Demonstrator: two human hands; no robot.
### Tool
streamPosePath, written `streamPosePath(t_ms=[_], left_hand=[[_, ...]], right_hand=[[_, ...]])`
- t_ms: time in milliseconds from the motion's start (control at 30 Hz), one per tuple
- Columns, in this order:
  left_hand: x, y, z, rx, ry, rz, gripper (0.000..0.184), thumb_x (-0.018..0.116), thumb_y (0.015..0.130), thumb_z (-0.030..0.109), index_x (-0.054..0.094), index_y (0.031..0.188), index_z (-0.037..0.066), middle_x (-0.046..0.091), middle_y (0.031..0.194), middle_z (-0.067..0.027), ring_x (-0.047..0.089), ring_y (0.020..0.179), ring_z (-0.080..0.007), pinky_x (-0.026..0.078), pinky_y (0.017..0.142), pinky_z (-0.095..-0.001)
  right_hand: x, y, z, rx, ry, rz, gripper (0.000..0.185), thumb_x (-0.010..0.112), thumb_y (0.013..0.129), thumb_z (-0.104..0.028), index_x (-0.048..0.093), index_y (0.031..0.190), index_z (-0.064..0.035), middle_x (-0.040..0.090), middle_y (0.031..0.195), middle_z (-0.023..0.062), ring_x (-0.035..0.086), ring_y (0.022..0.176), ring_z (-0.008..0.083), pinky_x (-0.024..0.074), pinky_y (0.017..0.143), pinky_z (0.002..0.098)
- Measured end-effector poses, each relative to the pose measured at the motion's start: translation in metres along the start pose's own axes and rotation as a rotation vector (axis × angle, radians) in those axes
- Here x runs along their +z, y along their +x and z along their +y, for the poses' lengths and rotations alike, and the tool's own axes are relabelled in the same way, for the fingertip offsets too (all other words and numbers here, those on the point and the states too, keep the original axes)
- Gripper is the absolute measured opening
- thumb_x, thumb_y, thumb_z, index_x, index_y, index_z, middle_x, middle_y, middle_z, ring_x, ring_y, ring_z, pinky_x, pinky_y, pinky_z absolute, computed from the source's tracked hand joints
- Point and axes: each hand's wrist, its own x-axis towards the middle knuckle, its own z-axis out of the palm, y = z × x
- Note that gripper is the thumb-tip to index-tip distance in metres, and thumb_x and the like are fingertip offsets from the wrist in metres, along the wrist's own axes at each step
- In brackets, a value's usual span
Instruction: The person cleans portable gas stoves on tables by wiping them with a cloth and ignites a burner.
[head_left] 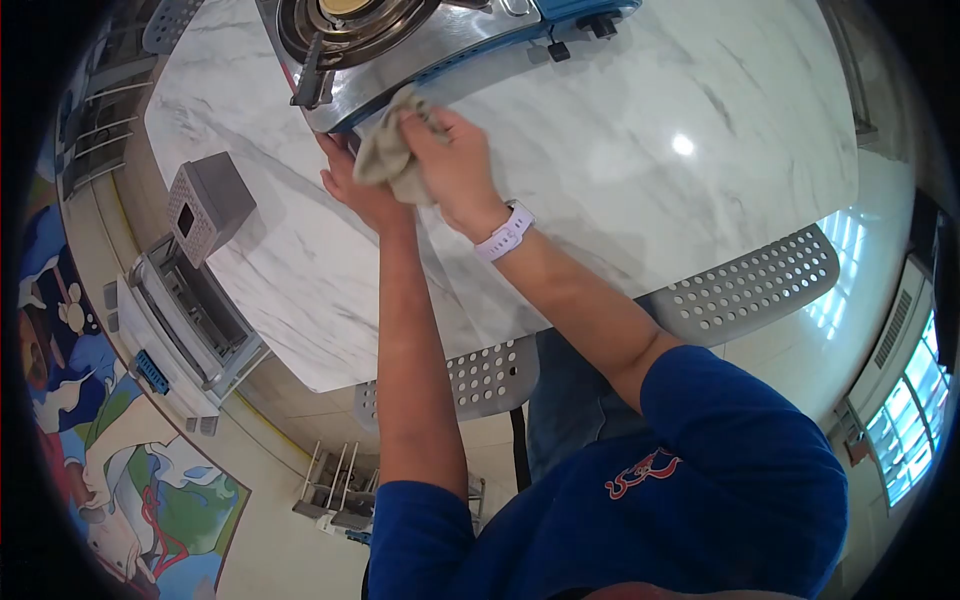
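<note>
A portable gas stove (400,85) with a steel top and blue front lies across the upper part of the view, its burner and far side cut off. My right hand (460,165) is closed around a crumpled beige cloth (385,150) beside the stove's near edge; the cloth looks slightly blurred. Below the stove's near left corner, my left hand (368,200) has its fingertips against that corner and grips it. The cloth hides my left thumb and part of the palm. One black pan support arm (312,70) stands above that corner.
The stove rests on a white marble-patterned table (650,200). A grey perforated box (212,200) stands near the table's left edge. Grey perforated chair backs (755,280) line the near edge. On the floor at left is a whitish rack or cart (180,320), beside a colourful mural (130,480).
</note>
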Motion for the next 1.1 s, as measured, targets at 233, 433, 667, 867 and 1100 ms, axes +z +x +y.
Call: streamPosePath(t_ms=[233, 433, 667, 867, 1100], left_hand=[[0.004, 0.001, 0.001, -0.027, 0.057, 0.058, 0.077, 0.057, 0.083, 0.026, 0.018, 0.144, 0.001, 0.051, 0.131, -0.0167, 0.047, 0.123, -0.026, 0.012, 0.111, -0.0493], [0.003, 0.001, 0.003, -0.01, 0.046, 0.066, 0.076, 0.055, 0.083, 0.026, 0.018, 0.144, 0.0, 0.051, 0.13, -0.0181, 0.047, 0.123, -0.026, 0.011, 0.111, -0.0485], [0.002, 0.001, 0.007, -0.031, 0.044, 0.049, 0.076, 0.055, 0.084, 0.026, 0.017, 0.144, -0.001, 0.052, 0.129, -0.0179, 0.047, 0.122, -0.028, 0.012, 0.11, -0.0483], [0.002, 0.001, 0.007, -0.039, 0.069, 0.053, 0.075, 0.055, 0.085, 0.025, 0.017, 0.144, -0.001, 0.054, 0.125, -0.0202, 0.048, 0.12, -0.029, 0.013, 0.11, -0.0485], [0.002, 0.002, 0.006, -0.011, 0.062, 0.06, 0.076, 0.055, 0.085, 0.025, 0.016, 0.144, -0.001, 0.054, 0.125, -0.0208, 0.049, 0.12, -0.0295, 0.013, 0.11, -0.0488]], right_hand=[[-0.026, 0.017, -0.024, -0.201, 0.185, 0.298, 0.019, 0.056, 0.092, -0.016, 0.061, 0.098, 0.0016, 0.063, 0.088, 0.0019, 0.053, 0.078, 0.007, 0.0442, 0.07, 0.0237], [-0.033, 0.031, -0.037, -0.295, 0.179, 0.302, 0.021, 0.054, 0.094, -0.017, 0.057, 0.107, 0.0001, 0.062, 0.097, 0.0024, 0.056, 0.087, 0.0096, 0.0455, 0.077, 0.0242], [-0.031, 0.033, -0.02, -0.324, 0.015, 0.311, 0.022, 0.054, 0.094, -0.016, 0.059, 0.107, 0.0009, 0.062, 0.097, 0.0022, 0.054, 0.086, 0.0081, 0.0442, 0.077, 0.0234], [-0.037, 0.037, -0.02, -0.41, -0.131, 0.361, 0.025, 0.055, 0.093, -0.016, 0.06, 0.109, 0.002, 0.063, 0.096, 0.0017, 0.054, 0.085, 0.0075, 0.0437, 0.077, 0.0233], [-0.038, 0.034, -0.027, -0.477, -0.307, 0.387, 0.026, 0.056, 0.092, -0.015, 0.06, 0.111, 0.0023, 0.064, 0.097, 0.0044, 0.055, 0.088, 0.009, 0.0432, 0.08, 0.023]])
